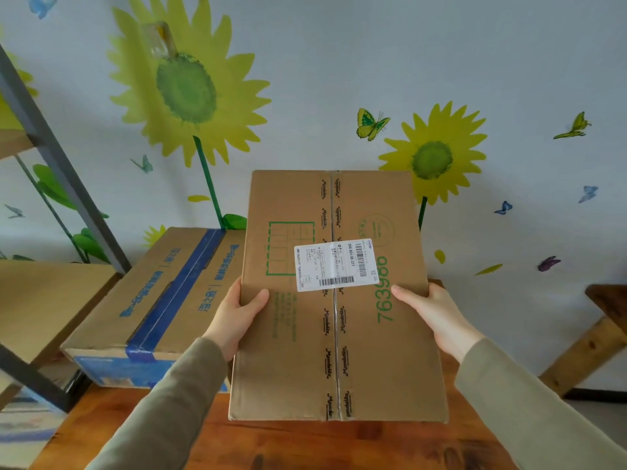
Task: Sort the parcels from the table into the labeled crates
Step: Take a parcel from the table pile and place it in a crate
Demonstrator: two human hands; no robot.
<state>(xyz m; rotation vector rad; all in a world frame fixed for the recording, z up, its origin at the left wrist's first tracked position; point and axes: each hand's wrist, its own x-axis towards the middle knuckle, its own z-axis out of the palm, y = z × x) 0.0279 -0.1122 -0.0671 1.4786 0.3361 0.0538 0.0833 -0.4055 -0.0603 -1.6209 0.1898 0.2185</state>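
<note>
Centre frame: left hand (237, 317) and right hand (431, 313) grip box (336, 334) by side edges. Stiff cardboard, probably light; mid-side hold suits.

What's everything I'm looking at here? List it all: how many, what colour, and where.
held parcel: one, brown cardboard with green print, held up over the table
shipping label: one, white, stuck on the held parcel's upper face
blue-taped box: one, brown with blue tape and print, on the table at left
table: one, reddish-brown wood, below the parcels
shelf rack: one, dark metal frame with tan boards, far left
wooden furniture: one, brown, right edge, partly seen
wall: pale, with yellow sunflowers and butterflies, behind everything
sleeves: two, olive-grey, bottom
left hand: one, holds the parcel's left edge, thumb on top
right hand: one, holds its right edge, thumb on top
</note>
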